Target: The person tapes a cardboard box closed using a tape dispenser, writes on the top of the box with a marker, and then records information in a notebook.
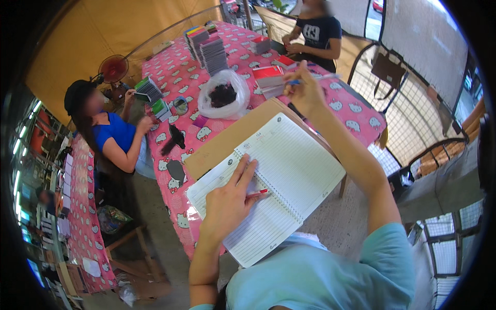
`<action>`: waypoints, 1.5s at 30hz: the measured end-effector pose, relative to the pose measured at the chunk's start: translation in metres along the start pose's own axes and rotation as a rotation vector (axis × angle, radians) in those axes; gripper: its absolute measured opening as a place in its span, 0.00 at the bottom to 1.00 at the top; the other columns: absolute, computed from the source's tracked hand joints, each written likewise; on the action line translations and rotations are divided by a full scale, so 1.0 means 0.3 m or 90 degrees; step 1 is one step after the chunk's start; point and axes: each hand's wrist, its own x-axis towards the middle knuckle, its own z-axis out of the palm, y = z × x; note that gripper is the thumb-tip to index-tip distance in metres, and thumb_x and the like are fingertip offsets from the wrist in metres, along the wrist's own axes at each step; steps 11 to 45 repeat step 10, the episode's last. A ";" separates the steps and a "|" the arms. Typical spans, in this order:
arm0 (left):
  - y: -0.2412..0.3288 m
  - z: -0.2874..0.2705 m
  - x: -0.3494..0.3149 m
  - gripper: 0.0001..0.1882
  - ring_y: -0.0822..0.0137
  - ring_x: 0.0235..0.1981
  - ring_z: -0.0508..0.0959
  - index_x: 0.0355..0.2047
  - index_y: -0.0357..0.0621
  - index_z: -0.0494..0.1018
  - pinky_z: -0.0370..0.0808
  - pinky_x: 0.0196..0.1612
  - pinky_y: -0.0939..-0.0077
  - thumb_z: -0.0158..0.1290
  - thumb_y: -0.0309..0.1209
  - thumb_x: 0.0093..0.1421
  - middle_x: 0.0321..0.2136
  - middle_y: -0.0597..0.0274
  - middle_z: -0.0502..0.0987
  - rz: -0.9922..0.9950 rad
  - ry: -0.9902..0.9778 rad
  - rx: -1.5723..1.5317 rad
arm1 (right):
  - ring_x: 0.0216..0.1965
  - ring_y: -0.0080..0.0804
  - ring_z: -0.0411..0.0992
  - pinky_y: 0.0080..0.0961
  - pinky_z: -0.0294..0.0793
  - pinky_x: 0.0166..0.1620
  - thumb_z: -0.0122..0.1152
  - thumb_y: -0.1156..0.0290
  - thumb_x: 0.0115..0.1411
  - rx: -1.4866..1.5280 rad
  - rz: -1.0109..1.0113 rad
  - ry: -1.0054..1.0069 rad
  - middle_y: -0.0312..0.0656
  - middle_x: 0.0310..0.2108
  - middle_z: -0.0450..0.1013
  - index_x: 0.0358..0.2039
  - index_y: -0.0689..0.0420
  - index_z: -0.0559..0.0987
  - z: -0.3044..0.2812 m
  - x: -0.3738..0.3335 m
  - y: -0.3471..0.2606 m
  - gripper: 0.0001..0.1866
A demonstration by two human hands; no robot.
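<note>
A spiral notebook [305, 165] with lined pages lies open in front of me, tilted and partly resting on a cardboard sheet [217, 142]. My left hand [227, 199] presses on its left page near the coil, two fingers stretched toward the binding. A red pen [257, 194] sticks out between the thumb and fingers of that hand. Raised above the notebook's far right corner, my right hand [307, 95] has its fingers closed around a slim pen with a blue part [294, 82]. Motion blurs the pen's pale end.
On the pink patterned table stand a plastic bag of dark material [223, 98], tall stacks of notebooks [213, 54] and red-covered stacks [268, 77]. A dark brush-like item [175, 138] lies at left. One person [119, 134] handles booklets at left; another [318, 39] stands at the far side.
</note>
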 end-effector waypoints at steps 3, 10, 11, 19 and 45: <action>-0.040 0.009 -0.019 0.40 0.59 0.30 0.80 0.63 0.50 0.58 0.77 0.30 0.69 0.59 0.48 0.54 0.63 0.62 0.63 -0.057 0.082 -0.085 | 0.18 0.18 0.64 0.15 0.61 0.19 0.60 0.47 0.59 -0.138 -0.149 -0.125 0.33 0.20 0.70 0.31 0.56 0.77 0.060 -0.107 -0.072 0.22; -0.082 -0.131 -0.007 0.54 0.72 0.40 0.75 0.69 0.55 0.44 0.74 0.28 0.73 0.62 0.55 0.50 0.63 0.61 0.51 0.203 0.353 -0.668 | 0.20 0.21 0.63 0.21 0.61 0.25 0.41 0.49 0.69 -0.620 0.106 -0.517 0.40 0.27 0.74 0.34 0.59 0.73 0.244 -0.499 0.077 0.24; -0.082 -0.131 -0.007 0.54 0.72 0.40 0.75 0.69 0.55 0.44 0.74 0.28 0.73 0.62 0.55 0.50 0.63 0.61 0.51 0.203 0.353 -0.668 | 0.20 0.21 0.63 0.21 0.61 0.25 0.41 0.49 0.69 -0.620 0.106 -0.517 0.40 0.27 0.74 0.34 0.59 0.73 0.244 -0.499 0.077 0.24; -0.082 -0.131 -0.007 0.54 0.72 0.40 0.75 0.69 0.55 0.44 0.74 0.28 0.73 0.62 0.55 0.50 0.63 0.61 0.51 0.203 0.353 -0.668 | 0.20 0.21 0.63 0.21 0.61 0.25 0.41 0.49 0.69 -0.620 0.106 -0.517 0.40 0.27 0.74 0.34 0.59 0.73 0.244 -0.499 0.077 0.24; -0.082 -0.131 -0.007 0.54 0.72 0.40 0.75 0.69 0.55 0.44 0.74 0.28 0.73 0.62 0.55 0.50 0.63 0.61 0.51 0.203 0.353 -0.668 | 0.20 0.21 0.63 0.21 0.61 0.25 0.41 0.49 0.69 -0.620 0.106 -0.517 0.40 0.27 0.74 0.34 0.59 0.73 0.244 -0.499 0.077 0.24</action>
